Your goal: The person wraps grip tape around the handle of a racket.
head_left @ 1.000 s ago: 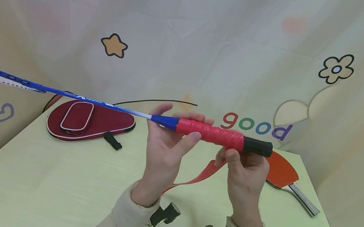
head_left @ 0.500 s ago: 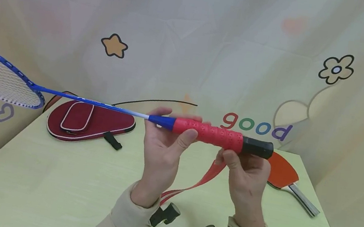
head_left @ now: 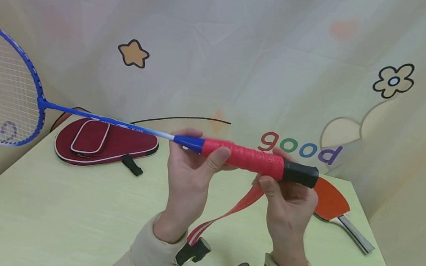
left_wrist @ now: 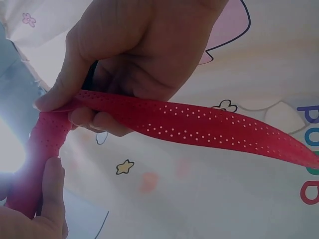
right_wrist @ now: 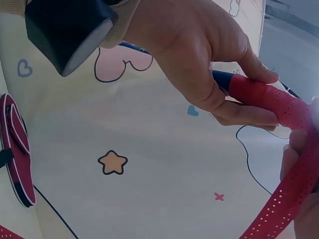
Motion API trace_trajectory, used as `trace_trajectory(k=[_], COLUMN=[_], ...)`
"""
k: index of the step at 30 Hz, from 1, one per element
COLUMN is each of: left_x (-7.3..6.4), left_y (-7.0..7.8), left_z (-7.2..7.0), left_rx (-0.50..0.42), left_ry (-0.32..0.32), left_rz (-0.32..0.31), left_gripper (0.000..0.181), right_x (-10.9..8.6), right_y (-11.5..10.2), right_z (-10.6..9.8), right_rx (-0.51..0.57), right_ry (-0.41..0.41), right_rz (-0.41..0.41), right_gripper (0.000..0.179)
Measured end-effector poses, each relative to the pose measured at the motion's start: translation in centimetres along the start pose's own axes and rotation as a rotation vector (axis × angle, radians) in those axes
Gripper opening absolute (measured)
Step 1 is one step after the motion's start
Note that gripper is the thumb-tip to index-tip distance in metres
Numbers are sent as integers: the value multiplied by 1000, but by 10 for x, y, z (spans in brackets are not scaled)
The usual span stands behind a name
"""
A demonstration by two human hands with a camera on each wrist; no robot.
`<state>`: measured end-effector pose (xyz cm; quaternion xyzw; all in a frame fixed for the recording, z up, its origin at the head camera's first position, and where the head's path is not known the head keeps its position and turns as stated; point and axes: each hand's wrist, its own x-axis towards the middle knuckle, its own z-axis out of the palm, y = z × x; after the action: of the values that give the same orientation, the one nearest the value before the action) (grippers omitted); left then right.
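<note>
A blue badminton racket (head_left: 116, 123) is held level above the table, its strung head at the left, partly out of view. Perforated red grip tape (head_left: 254, 159) is wrapped along much of the handle, and the black butt end is bare. My left hand (head_left: 189, 188) grips the wrapped handle near the blue cone, thumb in front and fingers behind. My right hand (head_left: 289, 212) is at the wrap's edge beside the black end, pinching the tape between thumb and fingers. From there the loose tape tail (left_wrist: 199, 124) hangs down toward my left wrist in the head view.
A dark red paddle case (head_left: 121, 145) with white piping lies at the back left of the pale table (head_left: 74, 218). A table tennis bat (head_left: 332, 202) with orange-red rubber lies at the right, beyond my right hand. A printed cloth (head_left: 191, 57) hangs behind.
The racket has turned about its handle, so its head went from edge-on to showing the string face. Both hands have stayed nearly in place, and the tape tail has swung slightly.
</note>
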<state>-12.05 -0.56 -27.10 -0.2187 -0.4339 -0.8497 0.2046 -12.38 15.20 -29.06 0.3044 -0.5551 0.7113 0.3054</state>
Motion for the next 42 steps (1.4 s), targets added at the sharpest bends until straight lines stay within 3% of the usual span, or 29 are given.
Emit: trace_trajectory(k=[5, 16, 22, 28, 33, 42], left_x=[1, 3, 4, 3, 3, 1], left_y=[1, 1, 2, 0, 0, 1], left_z=[0, 0, -1, -1, -1, 0], left_rx=[-14, -163, -144, -123, -108, -29], left_ry=[7, -147, -134, -122, -98, -39], left_rz=[-29, 47, 64, 88, 83, 49], left_gripper=[58, 53, 51, 54, 54, 61], right_x=[-4, -3, -1, 3, 4, 1], right_y=[-2, 0, 2, 2, 1, 1], right_z=[2, 2, 1, 0, -3, -6], right_rx=[-33, 4, -7, 96, 83, -35], right_ry=[45, 73, 41, -45, -82, -62], right_rz=[23, 83, 73, 38, 21, -43], right_gripper=[27, 18, 25, 47, 44, 34])
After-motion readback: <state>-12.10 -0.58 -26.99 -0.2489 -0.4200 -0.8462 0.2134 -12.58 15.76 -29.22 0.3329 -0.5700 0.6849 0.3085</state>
